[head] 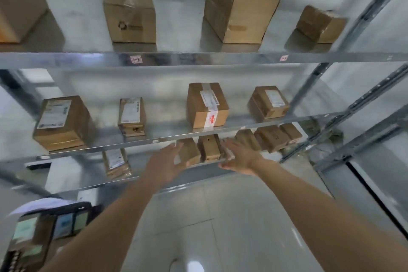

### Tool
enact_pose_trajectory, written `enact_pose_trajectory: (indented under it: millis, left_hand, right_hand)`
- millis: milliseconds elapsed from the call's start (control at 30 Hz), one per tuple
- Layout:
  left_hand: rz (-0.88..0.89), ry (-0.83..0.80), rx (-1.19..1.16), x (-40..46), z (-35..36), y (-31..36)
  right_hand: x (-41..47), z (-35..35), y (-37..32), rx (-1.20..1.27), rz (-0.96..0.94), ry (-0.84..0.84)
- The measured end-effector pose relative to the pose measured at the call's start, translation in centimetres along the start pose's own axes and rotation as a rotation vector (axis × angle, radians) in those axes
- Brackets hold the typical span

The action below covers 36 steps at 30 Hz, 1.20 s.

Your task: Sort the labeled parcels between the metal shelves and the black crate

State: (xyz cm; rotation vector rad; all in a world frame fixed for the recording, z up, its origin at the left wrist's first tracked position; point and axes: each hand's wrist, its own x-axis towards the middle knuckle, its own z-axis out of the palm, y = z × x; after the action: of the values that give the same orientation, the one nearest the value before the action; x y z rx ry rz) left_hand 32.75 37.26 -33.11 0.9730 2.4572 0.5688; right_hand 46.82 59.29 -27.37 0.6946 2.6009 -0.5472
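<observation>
Metal shelves fill the view, with brown labeled parcels on three levels. On the lowest shelf, two small parcels stand side by side between my hands. My left hand is open, its fingers spread just left of the parcel at that shelf's edge. My right hand is open too, palm toward the right side of the pair, thumb under the shelf lip. Neither hand grips anything. The black crate sits at the lower left on the floor, with parcels and a white bag inside.
The middle shelf carries several parcels, one taped box directly above my hands. Larger boxes stand on the top shelf. More small parcels crowd the lowest shelf to the right. A second metal rack stands at right. Grey tiled floor below.
</observation>
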Motion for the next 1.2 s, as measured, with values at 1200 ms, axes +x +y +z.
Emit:
enact_pose_trajectory:
  millis: [1200]
  left_hand:
    - [-0.339,0.14,-0.328,32.9,34.7,-16.0]
  right_hand:
    - [44.6,26.6,13.1,0.269,-0.264,-0.078]
